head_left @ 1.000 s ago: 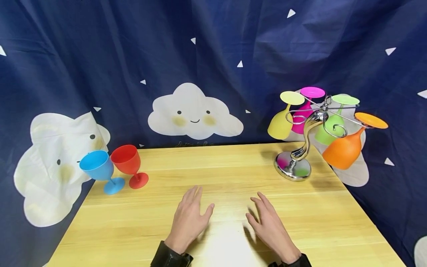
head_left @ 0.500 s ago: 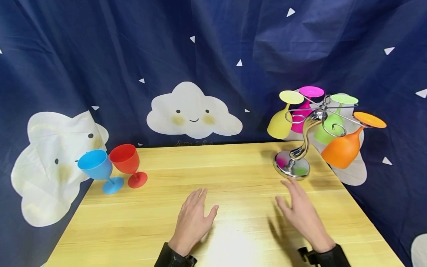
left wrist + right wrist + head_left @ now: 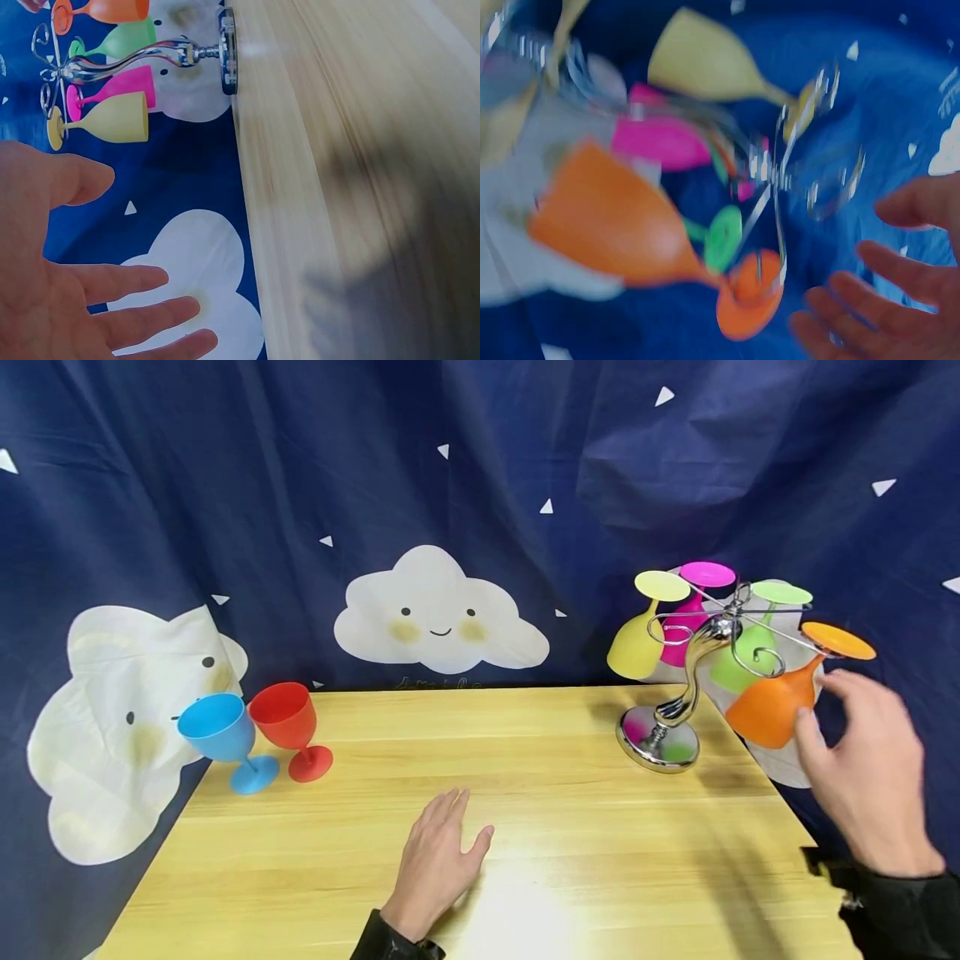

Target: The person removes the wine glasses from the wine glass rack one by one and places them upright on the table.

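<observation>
My right hand (image 3: pixel 870 768) is at the far right, fingers spread close beside the orange goblet (image 3: pixel 772 706), which hangs upside down from a chrome goblet rack (image 3: pixel 693 668). In the right wrist view a gap shows between the fingers (image 3: pixel 885 311) and the goblet's orange foot (image 3: pixel 750 300). Yellow (image 3: pixel 636 643), magenta (image 3: pixel 682 627) and green (image 3: pixel 742 652) goblets also hang inverted on the rack's wire arms. My left hand (image 3: pixel 438 864) stays low over the front middle of the table, its fingers extended and holding nothing.
A blue goblet (image 3: pixel 221 731) and a red goblet (image 3: pixel 285 718) stand upright at the table's left side. The wooden table (image 3: pixel 450 743) ends at a dark blue curtain (image 3: pixel 480 460) printed with clouds. The rack's round base stands near the table's back right.
My right hand has moved right and up, from the front middle of the table to beside the orange goblet. The left hand has barely shifted.
</observation>
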A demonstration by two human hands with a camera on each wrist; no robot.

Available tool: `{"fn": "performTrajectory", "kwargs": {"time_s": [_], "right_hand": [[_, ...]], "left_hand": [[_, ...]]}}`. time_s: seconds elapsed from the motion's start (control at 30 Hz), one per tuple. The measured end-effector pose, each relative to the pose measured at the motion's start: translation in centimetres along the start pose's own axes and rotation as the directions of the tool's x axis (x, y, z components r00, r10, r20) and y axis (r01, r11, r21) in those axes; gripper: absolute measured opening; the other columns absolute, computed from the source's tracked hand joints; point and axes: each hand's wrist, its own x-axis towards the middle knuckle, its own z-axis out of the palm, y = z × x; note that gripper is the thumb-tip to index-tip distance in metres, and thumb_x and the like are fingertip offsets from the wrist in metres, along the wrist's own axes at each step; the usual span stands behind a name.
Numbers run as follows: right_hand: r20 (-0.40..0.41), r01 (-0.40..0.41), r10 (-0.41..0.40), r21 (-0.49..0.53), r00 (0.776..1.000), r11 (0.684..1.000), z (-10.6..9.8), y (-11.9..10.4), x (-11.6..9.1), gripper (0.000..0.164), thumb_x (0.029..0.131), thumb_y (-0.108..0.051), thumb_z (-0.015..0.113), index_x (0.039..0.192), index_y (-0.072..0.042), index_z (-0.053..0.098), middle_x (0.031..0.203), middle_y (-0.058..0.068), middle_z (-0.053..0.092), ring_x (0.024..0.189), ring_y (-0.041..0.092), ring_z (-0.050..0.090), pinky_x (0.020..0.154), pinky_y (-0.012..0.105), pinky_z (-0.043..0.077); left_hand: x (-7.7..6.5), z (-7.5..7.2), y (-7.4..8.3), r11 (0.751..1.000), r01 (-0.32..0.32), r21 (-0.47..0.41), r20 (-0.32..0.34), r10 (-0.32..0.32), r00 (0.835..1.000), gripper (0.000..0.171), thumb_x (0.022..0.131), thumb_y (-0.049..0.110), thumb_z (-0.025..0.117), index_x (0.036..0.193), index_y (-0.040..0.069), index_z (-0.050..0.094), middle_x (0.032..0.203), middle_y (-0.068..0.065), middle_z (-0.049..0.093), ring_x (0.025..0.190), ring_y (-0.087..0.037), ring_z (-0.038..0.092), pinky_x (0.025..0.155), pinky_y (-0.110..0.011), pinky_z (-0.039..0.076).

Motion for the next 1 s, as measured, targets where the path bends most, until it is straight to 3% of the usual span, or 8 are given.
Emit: {"fn": "performTrajectory", "kwargs": {"time_s": [0.13,0.23,0.33,0.43,0.57,0.7,0.9,1.0], "right_hand": [[-0.032,-0.006,0.004,-0.081,0.999,0.997,-0.9,2.0,2.7,0.043,0.095,-0.003,0.055,0.136,0.011,0.055,0.144,0.031,0.051,0.136,0.05,0.043,0.122,0.053,0.027],[0.041,0.023,-0.017,-0.137,0.999,0.99,-0.8,3.8,4.3,0.048,0.095,0.004,0.047,0.142,0.012,0.048,0.15,0.031,0.044,0.14,0.051,0.039,0.124,0.054,0.022],[0.125,0.112,-0.093,-0.152,0.988,0.982,-0.6,5.7,5.4,0.051,0.093,0.012,0.043,0.144,0.011,0.046,0.149,0.033,0.044,0.135,0.055,0.041,0.12,0.058,0.025],[0.209,0.18,-0.144,-0.165,0.967,0.97,-0.5,7.1,5.9,0.053,0.091,0.017,0.043,0.143,0.009,0.047,0.141,0.037,0.048,0.122,0.059,0.049,0.107,0.067,0.038],[0.245,0.208,-0.156,-0.203,0.957,0.957,-0.3,8.3,6.2,0.049,0.091,0.02,0.049,0.138,0.006,0.052,0.126,0.04,0.056,0.093,0.059,0.058,0.08,0.072,0.047],[0.198,0.212,-0.168,-0.229,0.966,0.95,-0.1,9.0,6.0,0.045,0.093,0.017,0.055,0.135,0.004,0.057,0.119,0.04,0.06,0.075,0.057,0.058,0.071,0.069,0.048],[0.109,0.222,-0.202,-0.221,0.973,0.95,0.2,9.1,5.3,0.041,0.093,0.015,0.054,0.131,0.003,0.063,0.115,0.037,0.064,0.074,0.053,0.06,0.067,0.063,0.047],[0.075,0.242,-0.231,-0.215,0.97,0.946,0.1,8.9,5.0,0.04,0.093,0.013,0.053,0.13,0.0,0.065,0.112,0.035,0.066,0.064,0.047,0.058,0.058,0.036,0.048]], "left_hand": [[-0.1,0.0,-0.1,1.0,-0.002,-0.005,-0.005,0.002,1.0,0.064,0.098,0.042,0.065,0.145,0.0,0.053,0.147,-0.024,0.052,0.137,-0.045,0.047,0.11,-0.063,0.04],[-0.2,0.0,-0.1,1.0,0.004,-0.013,0.002,-0.004,1.0,0.064,0.098,0.043,0.064,0.145,0.001,0.052,0.147,-0.024,0.052,0.137,-0.045,0.046,0.11,-0.063,0.04],[-0.2,0.0,-0.1,1.0,0.003,-0.019,0.003,-0.003,1.0,0.064,0.098,0.042,0.064,0.145,0.001,0.053,0.147,-0.024,0.052,0.138,-0.044,0.046,0.111,-0.063,0.039],[-0.3,0.0,-0.1,1.0,-0.005,-0.022,-0.002,0.005,1.0,0.064,0.098,0.042,0.065,0.145,0.0,0.053,0.147,-0.025,0.052,0.137,-0.045,0.047,0.11,-0.063,0.039],[-0.4,0.1,-0.1,1.0,-0.014,-0.025,-0.008,0.014,1.0,0.064,0.098,0.041,0.065,0.144,-0.001,0.053,0.145,-0.025,0.053,0.136,-0.046,0.048,0.11,-0.064,0.04],[-0.4,0.1,-0.2,0.999,-0.016,-0.032,-0.009,0.016,1.0,0.063,0.098,0.041,0.065,0.144,-0.001,0.053,0.145,-0.026,0.053,0.136,-0.047,0.048,0.109,-0.064,0.04],[-0.4,0.1,-0.3,0.999,0.01,-0.042,0.006,-0.01,1.0,0.064,0.098,0.041,0.064,0.145,0.001,0.052,0.147,-0.025,0.052,0.137,-0.046,0.046,0.111,-0.064,0.038],[-0.5,0.1,-0.2,0.998,0.031,-0.048,0.018,-0.03,0.999,0.065,0.098,0.043,0.063,0.147,0.002,0.051,0.148,-0.023,0.051,0.139,-0.044,0.045,0.113,-0.063,0.037]]}}
